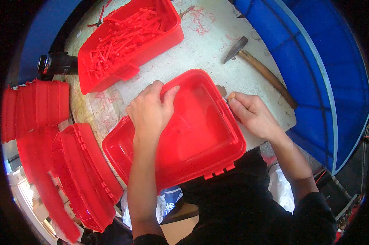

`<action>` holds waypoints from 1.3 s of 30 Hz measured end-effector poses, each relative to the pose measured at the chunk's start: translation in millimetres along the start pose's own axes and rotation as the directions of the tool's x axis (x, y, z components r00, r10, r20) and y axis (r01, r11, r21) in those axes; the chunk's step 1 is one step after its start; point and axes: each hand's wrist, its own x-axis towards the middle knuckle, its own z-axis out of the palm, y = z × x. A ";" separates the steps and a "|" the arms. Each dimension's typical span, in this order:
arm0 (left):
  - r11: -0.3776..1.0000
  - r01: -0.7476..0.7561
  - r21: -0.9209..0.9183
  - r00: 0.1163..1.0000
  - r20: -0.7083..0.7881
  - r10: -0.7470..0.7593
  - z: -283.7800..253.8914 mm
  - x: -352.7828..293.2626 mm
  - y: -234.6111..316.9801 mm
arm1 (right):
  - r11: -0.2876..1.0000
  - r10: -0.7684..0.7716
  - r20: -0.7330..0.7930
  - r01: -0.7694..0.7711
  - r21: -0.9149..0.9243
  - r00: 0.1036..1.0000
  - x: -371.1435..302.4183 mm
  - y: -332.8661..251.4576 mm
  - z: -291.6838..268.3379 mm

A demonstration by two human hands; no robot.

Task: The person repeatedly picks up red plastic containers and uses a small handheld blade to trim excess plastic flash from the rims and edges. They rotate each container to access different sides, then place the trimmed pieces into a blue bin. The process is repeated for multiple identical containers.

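Note:
A red plastic box (194,134), hollow side up with hinge lugs on its near edge, lies tilted on the near part of the worktable. My left hand (151,108) grips its far left wall, fingers over the outside and thumb lying along the rim. At the box's right wall, my right hand (253,113) is closed in a pinch. A small tan and greyish thing (230,97) shows at those fingertips, against the box edge; its kind is too small to tell, and most of it is hidden by the fingers.
A red bin (129,69) full of thin red plastic strips stands at the far left. A hammer (266,75) lies at the right, near a blue mesh-like panel (315,81). Red boxes (86,171) are stacked at the left. Red shavings (198,20) litter the worktable (192,53).

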 end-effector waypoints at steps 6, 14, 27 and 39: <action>1.000 0.017 0.003 1.000 -0.005 -0.017 -1.0 1.8 0.4 | 0.997 0.080 0.061 -0.081 0.015 0.995 -36.4 5.8 -3.4; 0.999 -0.033 -0.039 0.998 0.052 0.035 -5.6 -3.8 6.2 | 0.993 0.119 0.069 -0.119 -0.005 0.990 -119.7 27.0 2.8; 0.987 -0.065 -0.148 0.998 -0.006 0.065 -3.6 -5.9 -5.4 | 0.631 -0.240 -0.103 0.075 -0.772 0.965 -45.6 -41.3 -1.6; 0.962 -0.078 -0.260 0.997 -0.015 0.077 2.6 -4.4 -16.2 | 0.363 -0.176 -0.201 -0.126 -0.923 0.964 0.0 -68.2 25.2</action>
